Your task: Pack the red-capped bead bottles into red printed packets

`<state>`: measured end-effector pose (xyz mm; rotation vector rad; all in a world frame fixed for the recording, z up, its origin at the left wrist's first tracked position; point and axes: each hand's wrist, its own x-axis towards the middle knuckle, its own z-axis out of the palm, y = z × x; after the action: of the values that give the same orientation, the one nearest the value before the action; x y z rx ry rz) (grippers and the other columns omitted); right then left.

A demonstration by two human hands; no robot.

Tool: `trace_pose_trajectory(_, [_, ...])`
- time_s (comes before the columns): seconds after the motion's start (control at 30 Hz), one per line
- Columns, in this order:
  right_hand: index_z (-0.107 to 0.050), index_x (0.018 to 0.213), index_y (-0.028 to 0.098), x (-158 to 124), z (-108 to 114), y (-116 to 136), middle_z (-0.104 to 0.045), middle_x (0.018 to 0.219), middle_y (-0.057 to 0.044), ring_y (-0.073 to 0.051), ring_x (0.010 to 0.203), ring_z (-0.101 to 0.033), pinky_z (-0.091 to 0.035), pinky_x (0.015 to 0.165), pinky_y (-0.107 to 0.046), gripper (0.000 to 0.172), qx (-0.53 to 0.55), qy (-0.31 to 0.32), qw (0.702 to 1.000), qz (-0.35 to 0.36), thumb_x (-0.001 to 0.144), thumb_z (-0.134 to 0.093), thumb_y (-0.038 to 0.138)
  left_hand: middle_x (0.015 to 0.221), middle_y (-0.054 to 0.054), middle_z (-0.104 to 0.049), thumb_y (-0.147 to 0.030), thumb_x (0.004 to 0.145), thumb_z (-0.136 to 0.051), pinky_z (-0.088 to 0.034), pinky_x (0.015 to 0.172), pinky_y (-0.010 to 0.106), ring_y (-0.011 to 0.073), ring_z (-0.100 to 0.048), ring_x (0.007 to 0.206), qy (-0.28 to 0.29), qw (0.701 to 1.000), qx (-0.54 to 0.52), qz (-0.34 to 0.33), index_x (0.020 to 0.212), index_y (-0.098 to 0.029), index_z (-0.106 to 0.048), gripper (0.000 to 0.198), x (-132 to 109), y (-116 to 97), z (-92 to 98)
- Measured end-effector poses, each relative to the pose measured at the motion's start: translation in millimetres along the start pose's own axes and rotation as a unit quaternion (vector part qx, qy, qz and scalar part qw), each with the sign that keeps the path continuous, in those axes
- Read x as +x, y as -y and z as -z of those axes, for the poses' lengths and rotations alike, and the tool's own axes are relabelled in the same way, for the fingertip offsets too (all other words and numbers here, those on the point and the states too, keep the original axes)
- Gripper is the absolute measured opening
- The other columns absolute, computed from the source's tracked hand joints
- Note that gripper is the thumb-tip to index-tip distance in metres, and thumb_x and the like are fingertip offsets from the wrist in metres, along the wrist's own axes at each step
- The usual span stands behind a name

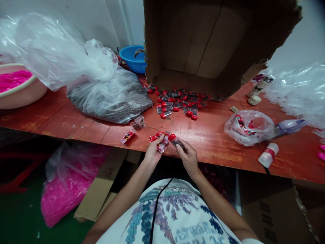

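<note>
My left hand (153,151) is closed on a small red-and-clear wrapper packet (160,141) at the near edge of the red table (210,135). My right hand (188,154) grips a small clear tube with a red cap (175,140), filled with dark beads, right beside the packet. Both hands meet just above the table's front edge. Farther back, several more red-capped tubes (179,103) lie in a pile in front of a cardboard box (213,44) tipped on its side.
A clear bag of dark beads (111,98) lies at the left. A loose packet (127,137) and small clear cup (138,122) sit near my left hand. To the right are a plastic bag of packets (248,127), a purple tool (289,126) and a white bottle (268,155). Pink basin (17,88) far left.
</note>
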<state>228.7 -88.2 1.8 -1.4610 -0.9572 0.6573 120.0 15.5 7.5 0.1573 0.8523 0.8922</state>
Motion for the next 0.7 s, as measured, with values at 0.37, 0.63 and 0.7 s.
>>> trace_pose_trajectory(0.37, [-0.063, 0.117, 0.022, -2.5, 1.1, -2.7, -0.067, 0.098, -0.004, -0.015, 0.073, -0.059, -0.051, 0.065, -0.028, 0.036, 0.024, -0.016, 0.999, -0.030, 0.084, -0.057, 0.036, 0.067, 0.002, -0.068, -0.002, 0.077, -0.060, -0.055, 0.058, 0.024, 0.0113, -0.064, 0.056, -0.020, 1.000, -0.015, -0.017, 0.071, -0.012, -0.064, 0.012, -3.5, 2.8, -3.3])
trace_pose_trajectory(0.63, [-0.063, 0.117, 0.024, -4.5, 0.1, -4.2, -0.068, 0.099, -0.003, -0.016, 0.076, -0.062, -0.053, 0.068, -0.028, 0.036, 0.033, -0.013, 0.999, -0.027, 0.083, -0.058, 0.035, 0.067, 0.002, -0.068, -0.003, 0.076, -0.062, -0.055, 0.057, 0.025, 0.0117, -0.064, 0.056, -0.024, 1.000, -0.008, -0.004, 0.071, -0.013, -0.064, 0.011, -6.3, 4.2, -4.7])
trace_pose_trajectory(0.7, [-0.063, 0.117, 0.024, -4.4, 0.1, -4.8, -0.068, 0.101, -0.003, -0.016, 0.079, -0.062, -0.053, 0.071, -0.029, 0.036, 0.031, -0.009, 0.999, -0.029, 0.083, -0.059, 0.034, 0.067, 0.002, -0.068, -0.003, 0.076, -0.062, -0.055, 0.058, 0.025, 0.0120, -0.064, 0.056, -0.025, 1.000, -0.006, -0.004, 0.070, -0.013, -0.064, 0.011, -6.6, 4.8, -5.0])
